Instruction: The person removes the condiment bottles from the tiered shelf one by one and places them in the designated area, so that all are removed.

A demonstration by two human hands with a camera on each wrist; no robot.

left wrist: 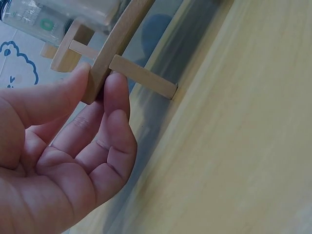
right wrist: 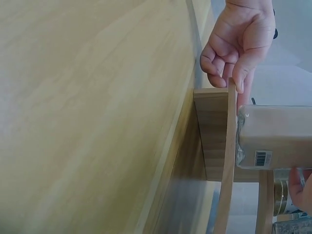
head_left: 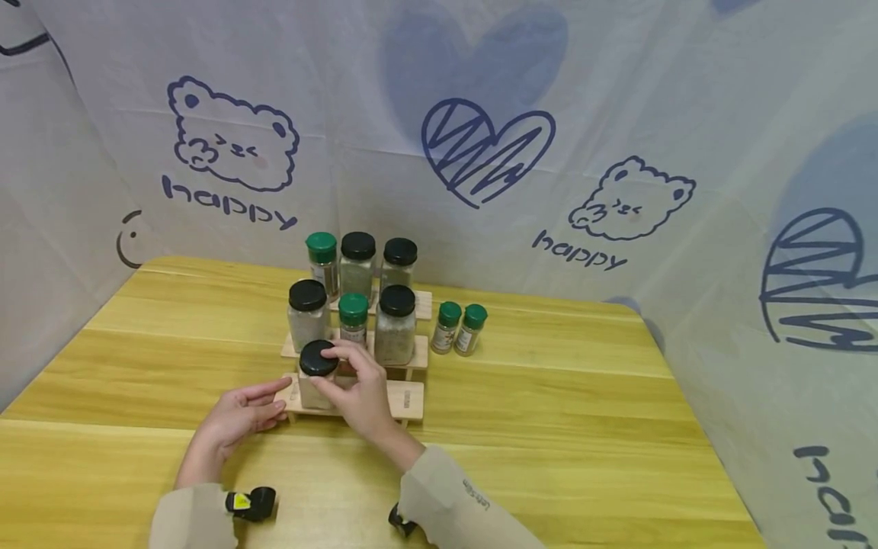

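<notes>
I see jar [head_left: 314, 393] between gripping right fingers [head_left: 354, 355], beside left fingers [left wrist: 120, 141] pinching rack [head_left: 408, 402] at left edge. Black lid [head_left: 315, 358], clear glass, pale inside.

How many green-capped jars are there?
4: one green-capped jar on the wooden rack's back tier, one on its middle tier, two on the table beside it.

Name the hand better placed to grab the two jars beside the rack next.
Probably the right hand: nearer the small jars once it releases its black-lidded jar. The left hand, farther off, grips the rack.
</notes>
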